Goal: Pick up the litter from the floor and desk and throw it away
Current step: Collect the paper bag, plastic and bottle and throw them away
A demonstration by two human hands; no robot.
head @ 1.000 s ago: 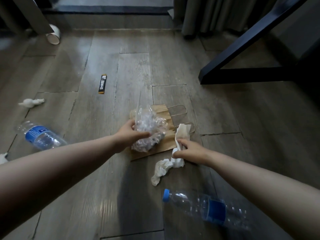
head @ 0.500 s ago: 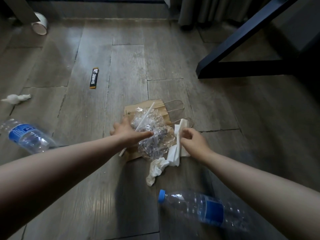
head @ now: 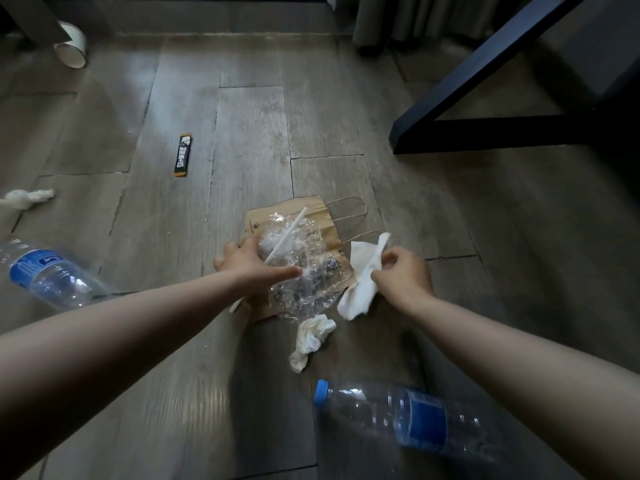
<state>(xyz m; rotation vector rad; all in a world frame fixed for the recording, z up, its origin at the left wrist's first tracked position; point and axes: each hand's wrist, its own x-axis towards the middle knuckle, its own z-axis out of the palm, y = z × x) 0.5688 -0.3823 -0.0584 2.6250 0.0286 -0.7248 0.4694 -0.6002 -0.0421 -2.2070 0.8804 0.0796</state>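
In the head view, a crumpled plastic wrap (head: 304, 258) is gripped by the curled fingers of the left hand (head: 250, 268), and a straw (head: 284, 237) appears to be held with it, probably so that several scraps are gathered at once. A white napkin (head: 362, 282) is pinched by the fingers of the right hand (head: 403, 273). A paper bag (head: 320, 216) is left flat on the floor beneath both hands, and a crumpled tissue (head: 311, 337) lies just behind the fingers.

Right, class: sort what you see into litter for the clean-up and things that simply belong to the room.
Litter: plastic wrap, straw, paper bag, napkin, near tissue, far tissue, near bottle, far bottle, sachet, paper cup.
Room: table frame, curtain.
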